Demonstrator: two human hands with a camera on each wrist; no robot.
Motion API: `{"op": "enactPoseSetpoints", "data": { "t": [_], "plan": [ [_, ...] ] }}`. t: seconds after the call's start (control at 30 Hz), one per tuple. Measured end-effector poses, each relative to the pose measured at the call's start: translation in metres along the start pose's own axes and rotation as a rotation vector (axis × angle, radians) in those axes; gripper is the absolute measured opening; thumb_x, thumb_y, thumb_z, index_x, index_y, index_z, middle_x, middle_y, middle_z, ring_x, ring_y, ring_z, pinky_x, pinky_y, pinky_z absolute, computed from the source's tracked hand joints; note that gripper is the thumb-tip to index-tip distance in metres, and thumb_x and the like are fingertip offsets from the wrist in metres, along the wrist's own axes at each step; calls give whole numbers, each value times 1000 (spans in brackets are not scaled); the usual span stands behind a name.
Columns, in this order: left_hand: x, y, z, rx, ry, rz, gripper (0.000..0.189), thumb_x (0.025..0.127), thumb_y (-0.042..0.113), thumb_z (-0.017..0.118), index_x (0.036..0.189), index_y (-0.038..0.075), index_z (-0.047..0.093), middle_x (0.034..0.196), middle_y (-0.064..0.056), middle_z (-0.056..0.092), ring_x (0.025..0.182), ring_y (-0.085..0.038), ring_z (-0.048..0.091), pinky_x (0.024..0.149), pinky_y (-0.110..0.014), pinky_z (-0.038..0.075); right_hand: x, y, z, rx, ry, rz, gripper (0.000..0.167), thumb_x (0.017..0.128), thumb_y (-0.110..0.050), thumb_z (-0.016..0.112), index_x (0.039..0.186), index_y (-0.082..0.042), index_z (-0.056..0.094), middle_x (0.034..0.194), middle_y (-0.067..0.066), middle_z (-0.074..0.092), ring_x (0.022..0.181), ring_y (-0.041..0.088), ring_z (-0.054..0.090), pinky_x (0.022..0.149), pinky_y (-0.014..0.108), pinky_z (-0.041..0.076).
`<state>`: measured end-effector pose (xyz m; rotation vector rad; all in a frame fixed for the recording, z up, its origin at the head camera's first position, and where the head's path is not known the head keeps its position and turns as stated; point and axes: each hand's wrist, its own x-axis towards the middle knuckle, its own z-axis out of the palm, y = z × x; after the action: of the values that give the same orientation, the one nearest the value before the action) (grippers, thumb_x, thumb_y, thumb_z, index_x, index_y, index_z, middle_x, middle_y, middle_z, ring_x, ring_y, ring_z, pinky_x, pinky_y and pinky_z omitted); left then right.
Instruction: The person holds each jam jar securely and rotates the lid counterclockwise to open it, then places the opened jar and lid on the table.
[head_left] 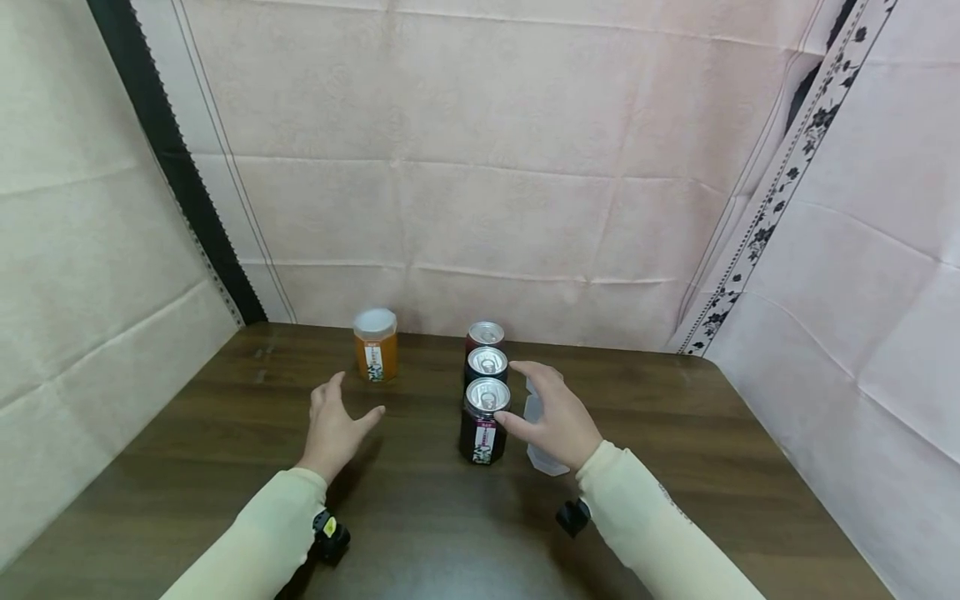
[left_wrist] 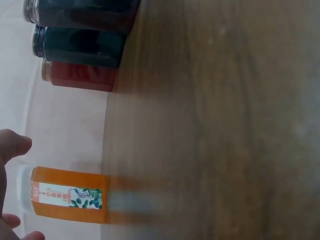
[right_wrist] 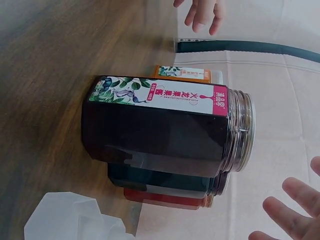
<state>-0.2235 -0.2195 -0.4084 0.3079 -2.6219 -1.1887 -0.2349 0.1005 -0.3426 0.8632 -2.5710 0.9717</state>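
My left hand (head_left: 332, 427) reaches over the table with fingers and thumb spread, holding nothing. Just beyond it stands an orange jar (head_left: 386, 357) with a white lid (head_left: 375, 321). Three jars with silver pull-tab tops stand in a row away from me: a dark purple jam jar (head_left: 472, 433) nearest, a dark green one (left_wrist: 82, 47) behind, and a red one (left_wrist: 82, 76) farthest. My right hand (head_left: 553, 414), fingers apart, hovers at the right of the nearest jar's top; whether the thumb touches it I cannot tell. Translucent white lids (right_wrist: 52, 217) lie partly beneath this hand.
The brown wooden table (head_left: 660, 483) meets pale cloth (head_left: 480, 208) hung at the back and both sides. Dark wrist devices show at the left cuff (head_left: 330, 537) and the right cuff (head_left: 573, 517).
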Motion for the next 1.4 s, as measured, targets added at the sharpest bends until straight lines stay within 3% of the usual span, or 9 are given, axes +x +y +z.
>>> {"op": "enactPoseSetpoints", "data": {
  "t": [0.57,0.97,1.23,1.4],
  "plan": [
    [18,-6,9,-51,50,-21,91,87,37,68,151,-1,15,149,-31,15,136,-47,23,108,-62,28,19,-9,6,-27,-76,-43,70,83,-40,72,140,-8,46,142,7,49,130,24,47,107,43,39],
    [30,5,8,-68,59,-40,92,87,38,68,151,1,15,150,-29,16,136,-46,25,108,-61,28,29,-15,9,-13,-125,-49,68,84,-38,71,141,-10,46,143,6,48,124,23,52,99,39,47],
    [42,6,9,-129,65,-74,92,86,37,69,151,0,15,149,-31,17,136,-47,25,108,-61,27,33,-22,12,-43,-165,-43,70,85,-43,69,143,-13,44,147,4,44,134,22,43,107,43,39],
    [50,2,10,-140,75,-92,94,85,38,71,151,0,16,148,-31,18,135,-47,26,108,-60,28,35,-26,14,-49,-179,-55,70,85,-44,68,143,-13,44,147,3,45,133,21,43,106,42,40]
  ]
}}
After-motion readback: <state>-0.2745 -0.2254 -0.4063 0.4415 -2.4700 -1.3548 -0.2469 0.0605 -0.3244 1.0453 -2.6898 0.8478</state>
